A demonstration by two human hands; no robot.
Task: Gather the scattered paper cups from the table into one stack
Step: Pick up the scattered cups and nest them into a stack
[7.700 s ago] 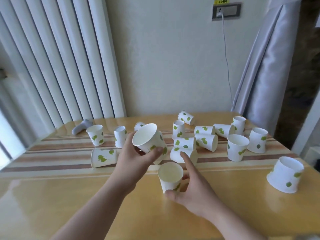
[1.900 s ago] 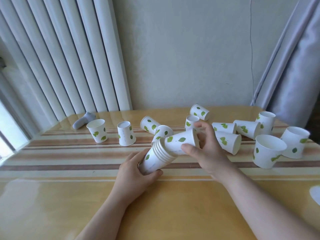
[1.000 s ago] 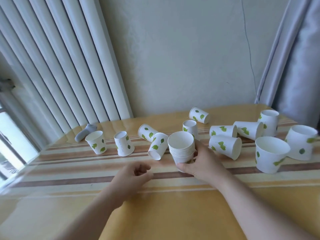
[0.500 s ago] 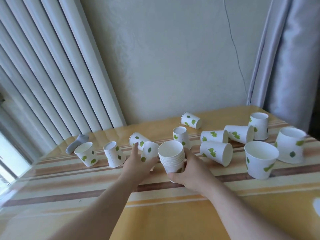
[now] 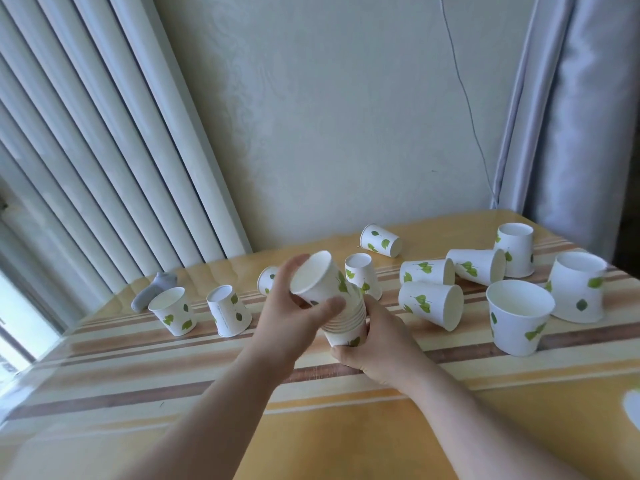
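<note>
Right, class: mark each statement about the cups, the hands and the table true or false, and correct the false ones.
1. The left hand holds a tilted cup at the stack's mouth. True.
2. The right hand grips the stack near its base. True.
3. Every loose cup stands upright. False: several lie on their sides, such as the cup near the wall.
4. A grey sock lies at the table's far left. True.
5. The table is plain white. False: yellow with brown stripes.
</note>
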